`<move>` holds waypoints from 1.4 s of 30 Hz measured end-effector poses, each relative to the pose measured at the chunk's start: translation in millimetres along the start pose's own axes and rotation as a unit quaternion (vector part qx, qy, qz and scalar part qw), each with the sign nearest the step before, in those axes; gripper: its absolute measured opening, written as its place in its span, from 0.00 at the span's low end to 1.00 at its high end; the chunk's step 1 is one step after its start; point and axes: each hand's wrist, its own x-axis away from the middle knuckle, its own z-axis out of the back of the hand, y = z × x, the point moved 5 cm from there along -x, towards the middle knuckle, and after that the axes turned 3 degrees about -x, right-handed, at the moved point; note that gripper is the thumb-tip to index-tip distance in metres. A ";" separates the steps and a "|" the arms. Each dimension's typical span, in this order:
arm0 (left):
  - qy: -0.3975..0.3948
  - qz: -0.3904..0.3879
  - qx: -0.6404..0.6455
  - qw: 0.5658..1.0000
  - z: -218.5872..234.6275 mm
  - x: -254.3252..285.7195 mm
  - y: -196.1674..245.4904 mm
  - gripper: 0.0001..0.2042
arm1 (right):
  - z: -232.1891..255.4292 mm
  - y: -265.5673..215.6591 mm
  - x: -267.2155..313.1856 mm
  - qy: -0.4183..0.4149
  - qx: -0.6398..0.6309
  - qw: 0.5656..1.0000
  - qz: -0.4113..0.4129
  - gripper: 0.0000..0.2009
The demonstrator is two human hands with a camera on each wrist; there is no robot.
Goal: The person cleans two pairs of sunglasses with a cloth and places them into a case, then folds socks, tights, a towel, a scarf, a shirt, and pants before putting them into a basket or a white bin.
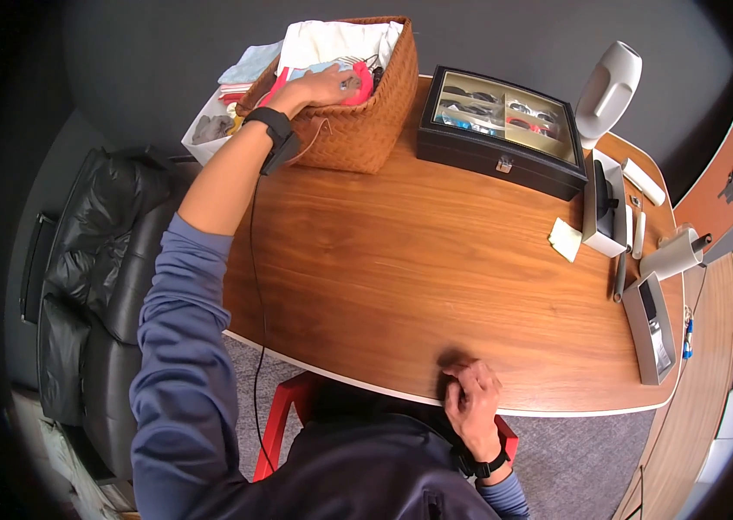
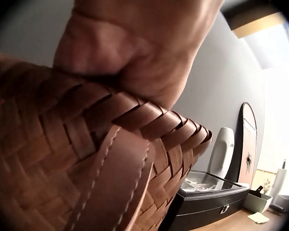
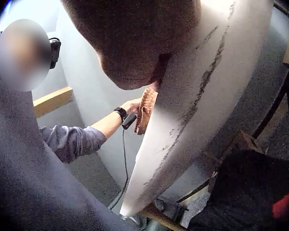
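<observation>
Over the front rim of a brown woven basket [image 1: 345, 139] reaches my left hand [image 1: 323, 87], its fingers among the contents. Right by the fingertips are a bright pinkish-red item [image 1: 365, 80] and a light blue cloth [image 1: 310, 68]; a white cloth [image 1: 340, 42] drapes along the back. In the left wrist view the heel of the left hand [image 2: 130, 57] is at the braided rim, above a stitched leather handle [image 2: 113, 178], and its fingers are hidden. I cannot tell whether they grip anything. My right hand [image 1: 474, 394] rests at the table's front edge, fingers loosely curled, holding nothing.
A black glass-topped case [image 1: 505, 165] holding glasses stands right of the basket on the wooden table [image 1: 366, 269]. Beyond it are a white bottle-shaped object [image 1: 609, 91], sticky notes [image 1: 565, 239] and open boxes [image 1: 651, 329]. A cable [image 1: 256, 286] hangs from the left wrist.
</observation>
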 end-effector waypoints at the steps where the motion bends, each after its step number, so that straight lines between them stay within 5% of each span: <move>1: -0.033 0.005 0.001 0.999 -1.2 -4.0 -0.8 0.35 | 0.2 0.0 0.1 0.002 0.000 1.000 0.002 0.11; 5: -0.096 0.032 -0.028 0.994 -9.8 -12.8 -5.6 0.44 | 0.1 -0.7 -0.9 0.005 0.000 1.000 0.004 0.11; 11: -0.128 0.049 -0.037 0.990 -22.1 -26.8 -6.6 0.42 | -0.7 1.0 1.0 -0.007 0.005 1.000 -0.005 0.11; 27: -0.144 0.062 -0.066 0.985 -37.9 -40.7 -13.3 0.32 | -0.4 0.3 -1.2 -0.002 0.004 1.000 0.008 0.12; 28: -0.121 0.051 -0.035 0.991 -38.5 -42.2 -17.4 0.38 | -0.5 0.1 -0.5 -0.004 0.005 1.000 0.008 0.12; 42: -0.127 0.054 -0.030 0.990 -43.6 -45.7 -20.3 0.39 | -0.8 -0.8 -2.5 0.000 0.006 1.000 0.017 0.11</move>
